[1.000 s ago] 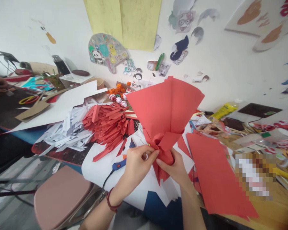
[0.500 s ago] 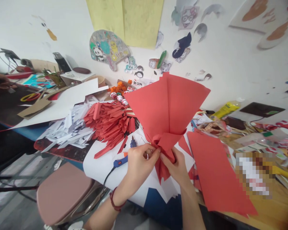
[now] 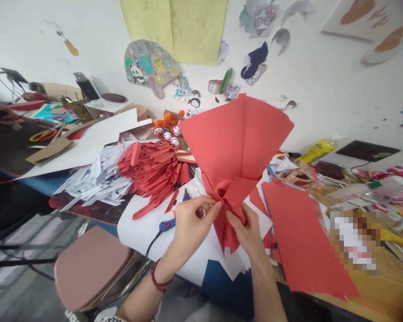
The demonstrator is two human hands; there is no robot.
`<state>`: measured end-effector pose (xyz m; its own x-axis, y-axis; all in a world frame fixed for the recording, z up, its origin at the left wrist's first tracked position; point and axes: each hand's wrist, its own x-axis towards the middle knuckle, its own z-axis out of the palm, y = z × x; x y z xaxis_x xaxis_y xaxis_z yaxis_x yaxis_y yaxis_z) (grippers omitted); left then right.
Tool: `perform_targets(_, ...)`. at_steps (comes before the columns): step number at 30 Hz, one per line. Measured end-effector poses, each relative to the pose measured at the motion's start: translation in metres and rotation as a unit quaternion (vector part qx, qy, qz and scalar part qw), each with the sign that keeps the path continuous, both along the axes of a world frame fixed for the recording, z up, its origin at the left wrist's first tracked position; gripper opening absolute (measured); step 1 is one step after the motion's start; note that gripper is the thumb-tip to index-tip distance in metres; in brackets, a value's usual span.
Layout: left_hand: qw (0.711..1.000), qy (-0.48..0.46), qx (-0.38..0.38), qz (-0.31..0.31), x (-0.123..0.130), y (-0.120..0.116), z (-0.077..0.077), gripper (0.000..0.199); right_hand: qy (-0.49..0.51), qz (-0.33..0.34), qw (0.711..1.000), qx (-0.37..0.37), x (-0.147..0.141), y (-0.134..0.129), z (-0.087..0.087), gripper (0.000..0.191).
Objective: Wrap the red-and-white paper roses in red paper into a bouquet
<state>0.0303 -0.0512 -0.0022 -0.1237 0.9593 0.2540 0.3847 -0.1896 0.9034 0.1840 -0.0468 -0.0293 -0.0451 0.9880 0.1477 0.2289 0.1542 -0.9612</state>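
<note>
A folded red paper bouquet wrapper (image 3: 237, 143) stands up in front of me, wide at the top and gathered at a narrow waist. My left hand (image 3: 195, 221) pinches the red paper at that waist, thumb and forefinger together. Lower on the other side, my right hand (image 3: 247, 226) grips the gathered paper with the thumb in front. A red strip or bow-like fold crosses the waist between the hands. Beside my left hand lies a blue glue gun (image 3: 168, 225) with a cord, partly covered by the hand.
Piles of red paper strips (image 3: 154, 167) and white paper strips (image 3: 99, 179) lie to the left. Red sheets (image 3: 309, 241) lie on the right. A pink stool (image 3: 92, 268) stands at the lower left. Another person's hand (image 3: 0, 116) shows at the far left.
The wrapper has tilted slightly to the right at its top. My left fingers have shifted a little up at the waist; the right hand keeps its grip.
</note>
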Motion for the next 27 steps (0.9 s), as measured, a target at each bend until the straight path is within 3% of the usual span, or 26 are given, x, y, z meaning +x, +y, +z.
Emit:
perform_targets(22, 0.995, 0.095, 0.027, -0.031, -0.003, 0.007, 0.011, 0.014, 0.038, -0.043, 0.998, -0.008, 0.002, 0.004, -0.006, 0.024)
perform_targets(27, 0.995, 0.090, 0.047, -0.010, -0.002, 0.005, 0.010, 0.015, 0.046, -0.046, 0.998, -0.010, 0.000, 0.004, -0.005, 0.025)
